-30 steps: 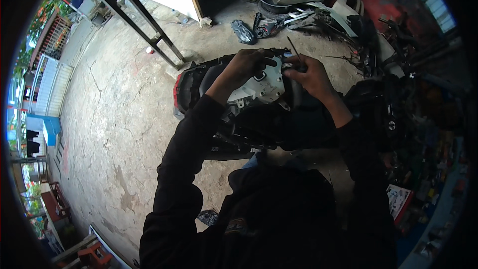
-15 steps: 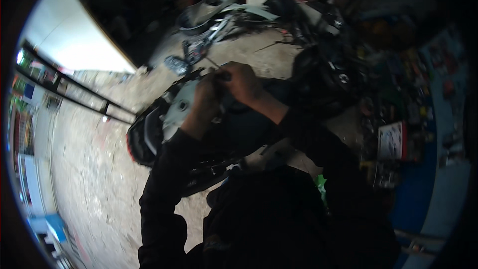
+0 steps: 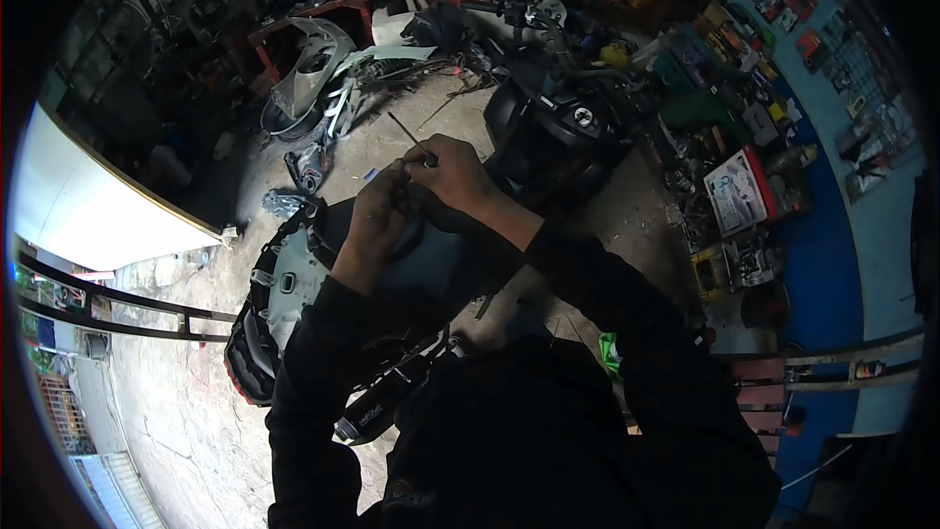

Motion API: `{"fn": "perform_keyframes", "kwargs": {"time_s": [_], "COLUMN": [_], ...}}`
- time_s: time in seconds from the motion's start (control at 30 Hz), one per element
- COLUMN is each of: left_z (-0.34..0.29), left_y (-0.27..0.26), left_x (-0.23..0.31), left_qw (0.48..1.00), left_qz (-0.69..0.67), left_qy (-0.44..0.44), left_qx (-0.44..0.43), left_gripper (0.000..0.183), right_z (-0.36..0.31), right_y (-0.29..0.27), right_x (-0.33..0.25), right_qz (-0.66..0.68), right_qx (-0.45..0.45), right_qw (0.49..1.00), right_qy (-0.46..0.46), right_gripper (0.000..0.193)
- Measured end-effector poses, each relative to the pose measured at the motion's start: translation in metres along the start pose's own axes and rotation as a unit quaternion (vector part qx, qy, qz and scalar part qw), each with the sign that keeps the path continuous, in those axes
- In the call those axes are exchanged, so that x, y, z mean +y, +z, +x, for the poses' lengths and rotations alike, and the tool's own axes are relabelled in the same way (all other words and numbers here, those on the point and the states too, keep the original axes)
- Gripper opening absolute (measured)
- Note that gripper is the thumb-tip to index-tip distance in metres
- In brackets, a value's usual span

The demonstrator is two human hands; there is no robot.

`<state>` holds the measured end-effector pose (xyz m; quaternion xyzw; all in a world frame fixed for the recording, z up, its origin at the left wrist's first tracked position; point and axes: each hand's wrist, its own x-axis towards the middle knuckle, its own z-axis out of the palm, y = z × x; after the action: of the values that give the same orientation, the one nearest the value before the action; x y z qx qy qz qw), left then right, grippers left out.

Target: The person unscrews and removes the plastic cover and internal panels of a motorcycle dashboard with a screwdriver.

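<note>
A motorbike with a dark seat (image 3: 431,269) stands below my hands, its light grey rear panel (image 3: 300,272) uncovered at the left. My right hand (image 3: 452,174) is closed around a screwdriver (image 3: 408,133), whose thin shaft points up and to the left. Right beside it, my left hand (image 3: 372,223) is closed with its fingertips close to the right hand; whatever it may hold is hidden. Both hands are above the seat. The exhaust muffler (image 3: 367,413) shows low on the near side.
A second black motorbike (image 3: 548,122) stands beyond on the right. Loose body panels (image 3: 318,64) and a basin (image 3: 292,120) lie at the back. Parts and boxes, one red and white (image 3: 736,194), crowd the right side. A white board (image 3: 108,196) stands at the left.
My view has shifted and become sharper. My hands have moved from beside the grey panel to over the seat, and the screwdriver shaft now shows more plainly.
</note>
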<state>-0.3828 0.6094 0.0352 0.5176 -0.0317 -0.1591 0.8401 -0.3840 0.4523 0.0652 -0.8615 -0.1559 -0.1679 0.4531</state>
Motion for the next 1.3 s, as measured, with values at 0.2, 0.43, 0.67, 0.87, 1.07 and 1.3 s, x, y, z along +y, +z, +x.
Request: {"fn": "perform_keyframes", "kwargs": {"time_s": [0.2, 0.43, 0.67, 0.87, 1.07, 1.3], "left_z": [-0.007, -0.012, -0.061, -0.068, -0.029, -0.004], "left_y": [0.031, 0.002, -0.045, -0.046, -0.047, -0.127], "left_x": [0.009, -0.022, -0.113, -0.18, -0.166, -0.169], "left_qw": [0.981, 0.997, 0.967, 0.935, 0.783, 0.726], "left_qz": [0.14, -0.044, -0.238, 0.288, 0.586, 0.574], "left_qy": [0.13, -0.001, -0.014, 0.066, 0.014, 0.105], "left_qx": [-0.011, 0.07, 0.085, 0.194, 0.21, 0.363], "left_gripper": [0.014, 0.022, 0.03, 0.028, 0.022, 0.028], "right_z": [0.001, 0.004, -0.028, -0.06, -0.061, -0.069], "right_y": [-0.022, -0.013, 0.03, 0.056, 0.038, 0.02], "right_x": [0.015, 0.02, 0.039, 0.077, 0.124, 0.146], "right_qz": [0.029, 0.077, 0.067, 0.055, 0.046, 0.03], "right_qx": [-0.014, -0.157, -0.291, -0.357, -0.308, -0.322], "right_qw": [0.999, 0.984, 0.954, 0.932, 0.947, 0.938], "right_qy": [0.016, -0.03, -0.004, -0.007, 0.083, 0.121], "right_gripper": [0.023, 0.022, 0.017, 0.02, 0.023, 0.024]}}
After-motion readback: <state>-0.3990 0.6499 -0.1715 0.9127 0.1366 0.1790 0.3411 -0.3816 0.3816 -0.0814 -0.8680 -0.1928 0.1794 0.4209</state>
